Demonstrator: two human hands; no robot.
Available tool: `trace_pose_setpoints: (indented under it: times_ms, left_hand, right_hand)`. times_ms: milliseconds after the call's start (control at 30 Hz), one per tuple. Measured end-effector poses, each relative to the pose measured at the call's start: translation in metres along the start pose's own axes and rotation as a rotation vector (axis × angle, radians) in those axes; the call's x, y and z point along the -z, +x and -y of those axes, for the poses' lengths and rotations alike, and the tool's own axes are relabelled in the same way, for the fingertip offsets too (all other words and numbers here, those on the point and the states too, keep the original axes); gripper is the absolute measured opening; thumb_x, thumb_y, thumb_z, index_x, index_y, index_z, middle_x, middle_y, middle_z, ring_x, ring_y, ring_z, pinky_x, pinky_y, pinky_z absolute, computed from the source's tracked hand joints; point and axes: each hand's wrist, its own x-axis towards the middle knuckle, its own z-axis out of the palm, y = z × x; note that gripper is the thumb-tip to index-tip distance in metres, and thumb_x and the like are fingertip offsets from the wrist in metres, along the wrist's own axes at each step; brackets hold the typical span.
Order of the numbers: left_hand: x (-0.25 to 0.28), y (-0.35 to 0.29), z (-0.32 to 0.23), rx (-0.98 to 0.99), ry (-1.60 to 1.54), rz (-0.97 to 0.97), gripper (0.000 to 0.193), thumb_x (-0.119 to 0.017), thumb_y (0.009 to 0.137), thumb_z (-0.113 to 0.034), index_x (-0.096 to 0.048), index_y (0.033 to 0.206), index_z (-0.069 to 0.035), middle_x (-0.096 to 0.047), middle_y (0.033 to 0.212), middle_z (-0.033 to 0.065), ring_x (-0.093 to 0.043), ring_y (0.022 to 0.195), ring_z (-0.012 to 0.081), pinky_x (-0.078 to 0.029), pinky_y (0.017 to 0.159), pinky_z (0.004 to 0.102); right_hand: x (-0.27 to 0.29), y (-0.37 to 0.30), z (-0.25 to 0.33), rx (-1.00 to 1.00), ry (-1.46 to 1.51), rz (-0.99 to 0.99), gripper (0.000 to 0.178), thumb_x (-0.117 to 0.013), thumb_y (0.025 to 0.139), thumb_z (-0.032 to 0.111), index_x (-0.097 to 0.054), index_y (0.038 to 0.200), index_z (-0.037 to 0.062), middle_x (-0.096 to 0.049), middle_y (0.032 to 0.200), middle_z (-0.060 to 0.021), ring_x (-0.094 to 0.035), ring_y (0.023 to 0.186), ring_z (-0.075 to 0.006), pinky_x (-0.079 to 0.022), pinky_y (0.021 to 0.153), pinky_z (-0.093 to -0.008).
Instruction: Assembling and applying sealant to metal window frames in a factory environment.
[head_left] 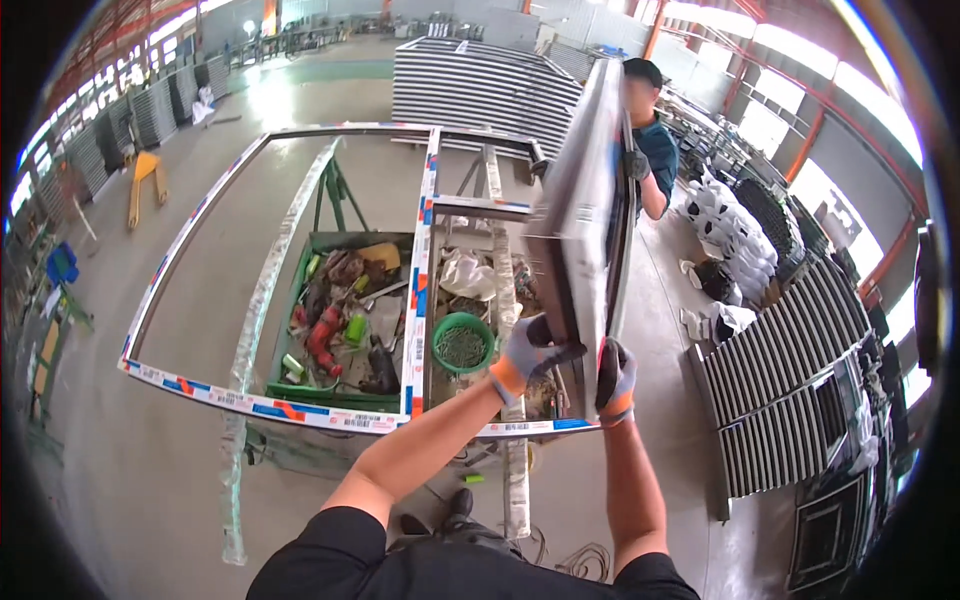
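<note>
A large dark-framed window sash (585,215) stands tilted on edge over the right part of a window frame, partly blurred. My left hand (535,355), in a grey, black and orange glove, is closed on its near lower left side. With the same kind of glove, my right hand (617,382) grips the near right edge. A co-worker (655,150) in a dark cap supports the far end with a gloved hand. Beneath lies the big window frame (418,300), covered in printed protective tape, with a tall left opening and smaller right ones.
Wrapped trestle bars (262,300) carry the frame. Under it, a green tray (330,398) holds a red power tool (324,340) and clutter, beside a green bowl of screws (463,322). Stacked profiles (480,85) stand behind; slatted panels (780,390) lean at right. Cables (587,560) lie near my feet.
</note>
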Motion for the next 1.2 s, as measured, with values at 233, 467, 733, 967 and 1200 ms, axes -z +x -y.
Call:
trace_pose_setpoints:
  times_ms: [233, 467, 733, 967, 1200]
  left_hand:
    - [0.093, -0.142, 0.060, 0.382, 0.278, -0.362, 0.032, -0.068, 0.083, -0.011, -0.057, 0.112, -0.002, -0.065, 0.099, 0.0057, -0.060, 0.082, 0.0093, -0.048, 0.065, 0.0223]
    - [0.058, -0.229, 0.009, -0.066, 1.402, 0.038, 0.042, -0.065, 0.077, -0.022, -0.058, 0.115, -0.007, -0.057, 0.111, 0.0132, -0.051, 0.110, 0.0313, -0.039, 0.095, 0.0446]
    - [0.094, -0.135, 0.069, 0.122, 1.810, 0.056, 0.036, -0.058, 0.084, -0.031, -0.059, 0.109, -0.006, -0.057, 0.111, 0.0139, -0.050, 0.108, 0.0314, -0.037, 0.096, 0.0443]
    - [0.112, -0.100, 0.113, 0.377, 1.899, -0.012, 0.033, -0.055, 0.086, -0.035, -0.062, 0.099, -0.005, -0.060, 0.097, 0.0133, -0.055, 0.097, 0.0306, -0.042, 0.085, 0.0450]
    - [0.116, -0.096, 0.154, 0.459, 1.890, -0.068, 0.035, -0.054, 0.086, -0.036, -0.062, 0.104, -0.007, -0.062, 0.102, 0.0134, -0.057, 0.100, 0.0308, -0.042, 0.089, 0.0450]
  right_hand:
    - [-0.020, 0.006, -0.023, -0.026, -0.565, 0.342, 0.026, -0.060, 0.089, 0.019, -0.062, 0.075, -0.0028, -0.052, 0.060, 0.0030, -0.045, 0.057, -0.0053, -0.037, 0.050, -0.0265]
    - [-0.028, -0.037, -0.066, -0.102, -1.039, 0.588, 0.041, -0.061, 0.083, 0.049, -0.068, 0.077, 0.0093, -0.067, 0.075, -0.0154, -0.065, 0.072, -0.0330, -0.049, 0.067, -0.0428]
    - [-0.008, -0.046, -0.130, -0.039, -1.098, 0.759, 0.047, -0.059, 0.081, 0.055, -0.067, 0.078, 0.0093, -0.067, 0.077, -0.0162, -0.065, 0.074, -0.0324, -0.050, 0.069, -0.0420]
    - [0.003, -0.021, -0.145, -0.046, -1.031, 0.826, 0.043, -0.054, 0.085, 0.049, -0.065, 0.083, 0.0072, -0.067, 0.081, -0.0166, -0.066, 0.079, -0.0332, -0.050, 0.072, -0.0424]
    - [0.026, -0.009, -0.170, -0.045, -1.023, 0.856, 0.039, -0.056, 0.085, 0.046, -0.064, 0.080, 0.0086, -0.066, 0.080, -0.0162, -0.064, 0.076, -0.0344, -0.049, 0.070, -0.0442]
